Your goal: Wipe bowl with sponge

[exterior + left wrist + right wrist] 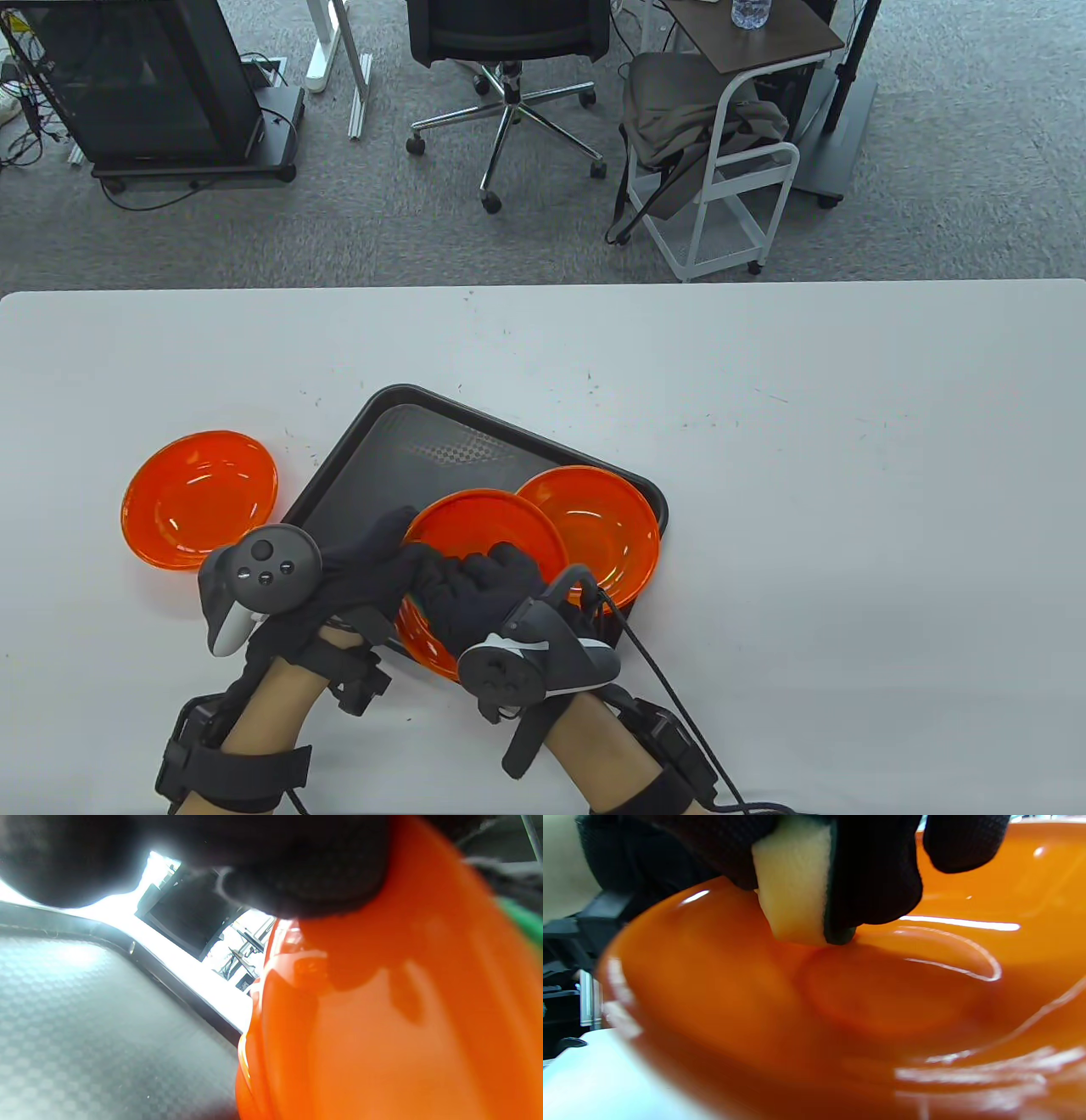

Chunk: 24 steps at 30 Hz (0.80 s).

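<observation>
The bowl being wiped [484, 526] sits tilted over the near edge of the dark tray [407, 441], its hollow turned toward the person and its near rim lifted off the counter [848, 509]. The left hand [356, 569] holds it by its left rim, fingers curled over the edge (the left wrist view shows dark glove fabric lapped over the orange wall).

The right hand [484, 594] is inside the hollow, pinching a pale sponge [793, 895] between thumb and fingers [874, 878]. In the right wrist view the sponge hangs point-down from this grip, its lower edge touching the inner slope just where it meets the flat base — so the unwiped base lies directly below and ahead of the sponge, away from the wrist. The right hand is plainly the one to do the wiping; the left only steadies.

The right wrist is bent down, fingers reaching into the bowl from the near side. My judgement: the next stroke should sweep across the base while the left grip resists the push.

A second orange bowl [602, 526] rests on the tray just behind, overlapped by the first; a third [199, 497] stands on the counter left of the tray.
</observation>
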Tool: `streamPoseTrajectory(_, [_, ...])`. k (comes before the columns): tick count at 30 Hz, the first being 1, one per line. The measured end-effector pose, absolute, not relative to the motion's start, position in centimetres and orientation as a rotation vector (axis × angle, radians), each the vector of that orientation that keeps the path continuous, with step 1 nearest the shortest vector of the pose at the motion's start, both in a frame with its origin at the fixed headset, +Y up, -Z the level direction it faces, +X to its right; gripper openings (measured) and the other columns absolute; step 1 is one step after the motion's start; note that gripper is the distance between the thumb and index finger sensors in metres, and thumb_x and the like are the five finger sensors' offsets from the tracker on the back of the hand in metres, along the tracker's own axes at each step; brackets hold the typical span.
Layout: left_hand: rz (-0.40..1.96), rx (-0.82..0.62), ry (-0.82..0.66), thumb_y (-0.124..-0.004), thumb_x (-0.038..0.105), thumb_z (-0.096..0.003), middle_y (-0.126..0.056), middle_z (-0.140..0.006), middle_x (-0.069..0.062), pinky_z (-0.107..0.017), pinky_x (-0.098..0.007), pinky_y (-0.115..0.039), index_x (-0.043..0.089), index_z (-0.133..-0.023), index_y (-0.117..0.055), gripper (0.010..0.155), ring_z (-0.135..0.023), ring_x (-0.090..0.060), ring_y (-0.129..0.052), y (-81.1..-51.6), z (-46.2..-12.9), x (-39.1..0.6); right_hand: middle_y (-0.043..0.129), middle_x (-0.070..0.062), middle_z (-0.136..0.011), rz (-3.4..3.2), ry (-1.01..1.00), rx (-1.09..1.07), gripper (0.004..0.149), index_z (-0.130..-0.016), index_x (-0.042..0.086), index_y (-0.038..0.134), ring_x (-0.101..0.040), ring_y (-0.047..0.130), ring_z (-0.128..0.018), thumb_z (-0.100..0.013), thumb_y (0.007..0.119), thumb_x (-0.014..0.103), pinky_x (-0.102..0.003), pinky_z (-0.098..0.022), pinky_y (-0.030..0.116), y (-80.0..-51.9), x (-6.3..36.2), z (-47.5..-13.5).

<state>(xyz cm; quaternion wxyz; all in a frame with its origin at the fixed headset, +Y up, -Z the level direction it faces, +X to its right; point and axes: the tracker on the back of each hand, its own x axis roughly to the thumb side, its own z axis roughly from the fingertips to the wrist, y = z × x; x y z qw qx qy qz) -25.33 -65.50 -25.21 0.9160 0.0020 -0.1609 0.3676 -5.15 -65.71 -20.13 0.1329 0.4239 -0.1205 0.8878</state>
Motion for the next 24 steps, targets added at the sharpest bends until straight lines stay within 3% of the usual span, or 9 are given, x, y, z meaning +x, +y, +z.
streamPoseTrajectory(13, [0.783, 0.102, -0.207, -0.080, 0.045, -0.0517, -0.098, -0.033, -0.005, -0.017, -0.038, -0.091, 0.014, -0.096, -0.076, 0.054, -0.004, -0.011, -0.095, -64.8, -25.7, -29.0, 0.080, -0.020, -0.099, 2.702, -0.052, 1.314, 0.048, -0.099, 0.014, 0.061, -0.043, 0.077, -0.086, -0.057, 0.076, 0.030, -0.070, -0.062, 0.056, -65.3, -5.8, -19.6])
streamPoseTrajectory(24, [0.914, 0.118, -0.103, -0.079, 0.044, -0.0518, -0.097, -0.032, -0.005, -0.016, -0.037, -0.091, 0.012, -0.096, -0.075, 0.054, -0.003, -0.010, -0.094, -65.0, -26.1, -32.5, 0.076, -0.019, -0.103, 2.948, -0.342, 1.148, 0.047, -0.100, 0.017, 0.061, -0.044, 0.074, -0.089, -0.057, 0.076, 0.030, -0.072, -0.062, 0.054, -63.8, -3.9, -19.9])
